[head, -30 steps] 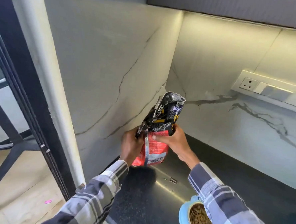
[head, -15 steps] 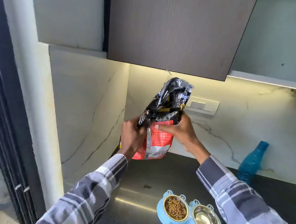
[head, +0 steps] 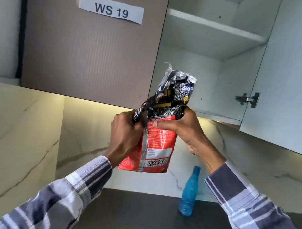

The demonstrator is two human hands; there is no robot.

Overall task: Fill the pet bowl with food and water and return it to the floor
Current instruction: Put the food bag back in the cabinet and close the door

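A red and black pet food bag [head: 158,145] with a crumpled, torn-open top is held upright in the air, in front of the open wall cabinet. My left hand [head: 126,135] grips its left side near the folded top. My right hand [head: 184,128] holds its right side, thumb across the front. A blue water bottle [head: 188,192] stands on the dark counter below and to the right. The pet bowl is out of view.
An open wall cabinet [head: 212,51] with a bare shelf is straight ahead; its door [head: 288,78] swings out to the right. A closed brown door [head: 90,48] labelled WS 19 is to the left. Marble wall [head: 21,133] closes the left side. Dark counter [head: 132,212] lies below.
Both hands have lifted the bag from counter level up toward the cabinet. The view has tilted upward, so the blue double bowl has dropped out of sight.
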